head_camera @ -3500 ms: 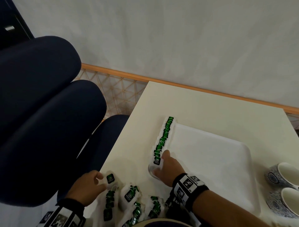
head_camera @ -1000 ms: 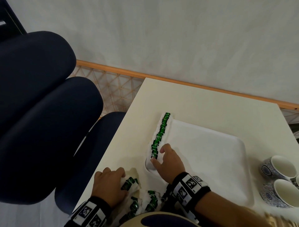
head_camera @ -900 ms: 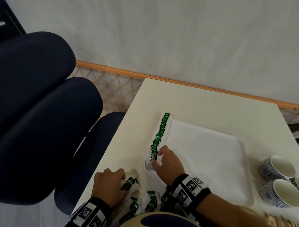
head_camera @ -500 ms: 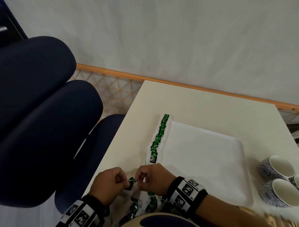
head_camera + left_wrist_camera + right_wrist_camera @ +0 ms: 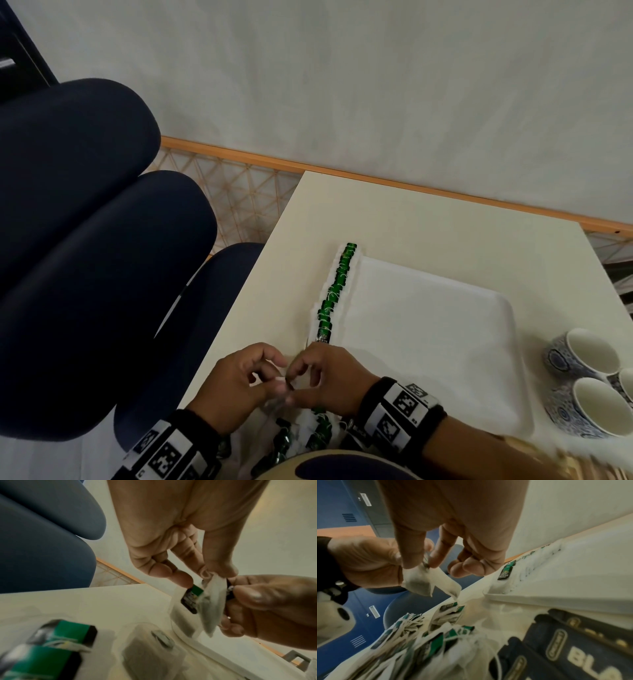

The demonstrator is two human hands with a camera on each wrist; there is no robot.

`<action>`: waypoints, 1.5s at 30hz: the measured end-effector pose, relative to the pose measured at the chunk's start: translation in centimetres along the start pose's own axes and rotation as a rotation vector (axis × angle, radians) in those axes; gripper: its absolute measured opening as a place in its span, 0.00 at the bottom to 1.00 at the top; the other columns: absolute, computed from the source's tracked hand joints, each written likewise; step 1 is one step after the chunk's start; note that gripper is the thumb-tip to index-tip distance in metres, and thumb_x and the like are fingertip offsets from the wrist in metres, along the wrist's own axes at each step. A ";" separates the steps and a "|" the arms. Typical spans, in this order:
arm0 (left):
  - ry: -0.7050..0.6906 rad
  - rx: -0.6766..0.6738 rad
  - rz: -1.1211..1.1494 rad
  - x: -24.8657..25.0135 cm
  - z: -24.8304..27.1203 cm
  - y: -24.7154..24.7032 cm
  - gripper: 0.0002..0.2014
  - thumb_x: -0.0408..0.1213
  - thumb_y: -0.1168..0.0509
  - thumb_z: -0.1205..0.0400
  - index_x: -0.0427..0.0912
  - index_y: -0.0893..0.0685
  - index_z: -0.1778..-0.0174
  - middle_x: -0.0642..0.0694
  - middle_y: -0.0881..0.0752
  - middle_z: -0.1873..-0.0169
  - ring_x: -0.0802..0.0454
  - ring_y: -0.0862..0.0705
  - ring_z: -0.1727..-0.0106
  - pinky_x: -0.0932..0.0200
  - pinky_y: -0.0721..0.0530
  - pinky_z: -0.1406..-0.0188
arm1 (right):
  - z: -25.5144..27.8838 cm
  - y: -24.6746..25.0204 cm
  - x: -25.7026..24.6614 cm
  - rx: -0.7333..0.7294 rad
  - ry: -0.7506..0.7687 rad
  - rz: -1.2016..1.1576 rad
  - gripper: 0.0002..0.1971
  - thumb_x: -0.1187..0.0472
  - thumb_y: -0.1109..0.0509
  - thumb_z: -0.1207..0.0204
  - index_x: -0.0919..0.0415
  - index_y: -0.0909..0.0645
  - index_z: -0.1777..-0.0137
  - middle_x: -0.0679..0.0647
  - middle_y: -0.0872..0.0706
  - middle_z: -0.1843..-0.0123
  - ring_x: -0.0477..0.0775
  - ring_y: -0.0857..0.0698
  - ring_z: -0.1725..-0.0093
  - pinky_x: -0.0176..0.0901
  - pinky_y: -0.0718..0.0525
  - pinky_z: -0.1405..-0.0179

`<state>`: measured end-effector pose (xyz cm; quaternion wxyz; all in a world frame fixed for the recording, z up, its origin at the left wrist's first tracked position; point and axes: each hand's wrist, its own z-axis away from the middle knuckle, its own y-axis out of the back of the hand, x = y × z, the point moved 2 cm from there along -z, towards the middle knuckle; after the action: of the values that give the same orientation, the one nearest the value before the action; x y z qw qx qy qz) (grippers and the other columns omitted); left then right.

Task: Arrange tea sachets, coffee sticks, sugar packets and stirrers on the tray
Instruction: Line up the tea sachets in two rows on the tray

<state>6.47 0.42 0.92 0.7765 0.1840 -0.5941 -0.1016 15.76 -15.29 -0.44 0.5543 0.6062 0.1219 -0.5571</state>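
The tea bag [image 5: 212,601] you are working on hangs in the air between your two hands, just short of the tray's near-left corner; a second ago your right hand [image 5: 329,380] was pressed against the near end of the row on the tray, and your left hand [image 5: 236,387] lay on the loose pile; now both have come together over the table edge, so one bag has left the pile and has not yet joined the row; your left hand pinches its top with thumb and fingers, the green tag [image 5: 193,599] dangling just beside them, and your right hand pinches the same top from the other side, the remaining fingers loosely curled; it looks as if you are straightening the bag or freeing its tag and string before placing it, though that is only my reading.

The row of tea bags [image 5: 337,291] runs along the left rim of the white tray [image 5: 445,342], unchanged since then; the rest of the tray is bare, so the task seems early.

The pile of tea bags [image 5: 419,635] sits on the table [image 5: 428,226] under your wrists, with dark packets [image 5: 565,642] just beside it; three patterned cups [image 5: 582,377] stand off the tray's right side; a dark blue chair [image 5: 85,257] stands to the left.
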 end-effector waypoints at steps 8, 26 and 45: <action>-0.042 -0.048 0.081 -0.3 -0.3 -0.4 0.21 0.22 0.30 0.25 0.59 0.18 0.53 0.46 0.15 0.65 0.49 0.14 0.62 0.56 0.14 0.56 | 0.6 0.4 0.9 -0.048 -0.107 -0.218 0.18 0.52 0.16 0.36 0.43 0.18 0.49 0.42 0.14 0.55 0.41 0.16 0.55 0.36 0.18 0.51; 0.021 -0.068 -0.742 -1.8 -1.9 -1.7 0.12 0.48 0.38 0.17 0.63 0.22 0.37 0.60 0.26 0.42 0.57 0.28 0.37 0.62 0.28 0.39 | -1.5 2.0 5.0 0.283 -0.261 0.070 0.04 0.54 0.33 0.21 0.50 0.25 0.53 0.51 0.13 0.57 0.51 0.13 0.58 0.39 0.19 0.58; 0.240 -0.034 -0.975 -3.0 -2.9 -2.3 0.16 0.59 0.36 0.25 0.55 0.28 0.48 0.56 0.19 0.49 0.52 0.25 0.40 0.56 0.29 0.44 | -2.4 1.2 5.7 0.204 -0.377 0.196 0.17 0.47 0.27 0.30 0.52 0.31 0.70 0.47 0.24 0.70 0.49 0.26 0.68 0.36 0.30 0.71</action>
<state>8.54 -0.05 -3.28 0.7043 0.4378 -0.3438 -0.4406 19.96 -16.41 -4.99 0.5546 0.5533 -0.1004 -0.6134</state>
